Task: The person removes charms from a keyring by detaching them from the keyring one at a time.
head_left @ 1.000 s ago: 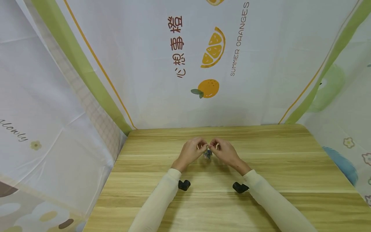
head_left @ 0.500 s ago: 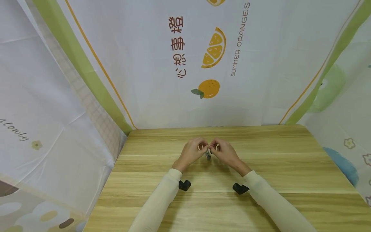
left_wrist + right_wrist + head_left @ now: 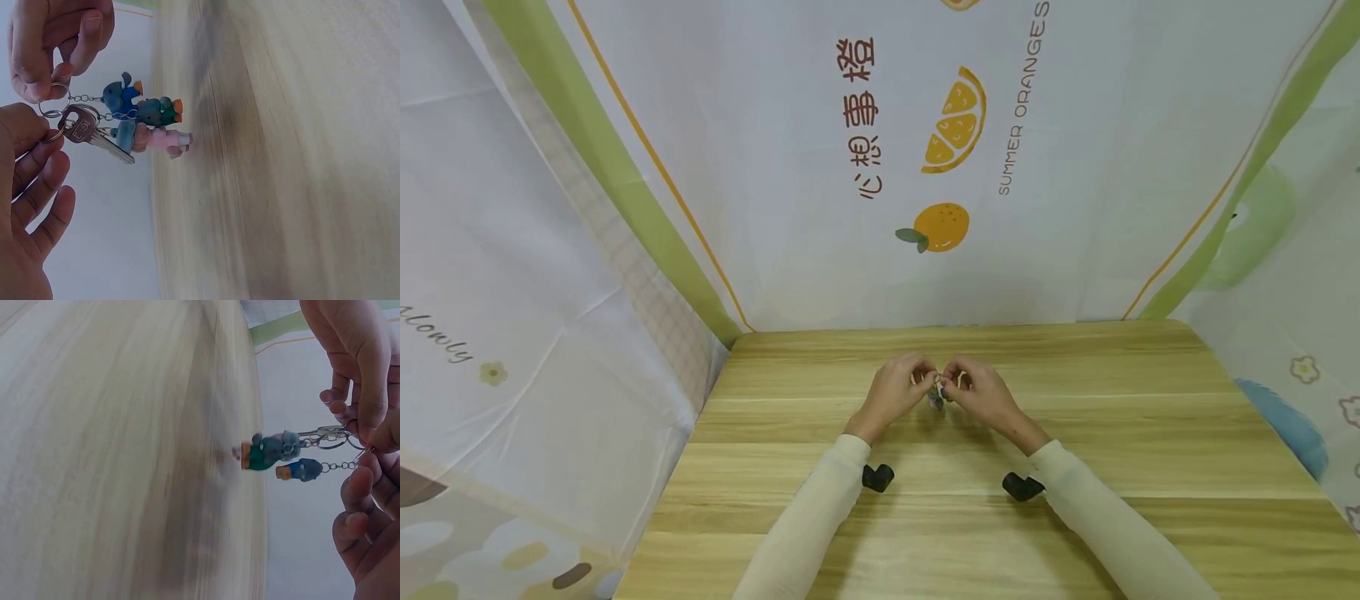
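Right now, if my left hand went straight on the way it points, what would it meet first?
Past the metal rings at its fingertips, your left hand would probably meet your right hand first, which sits directly across in the head view, though exact depth is unclear.

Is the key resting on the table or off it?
Off it. The key hangs below the left hand and right hand; its tip shows against the white cloth, not against the table.
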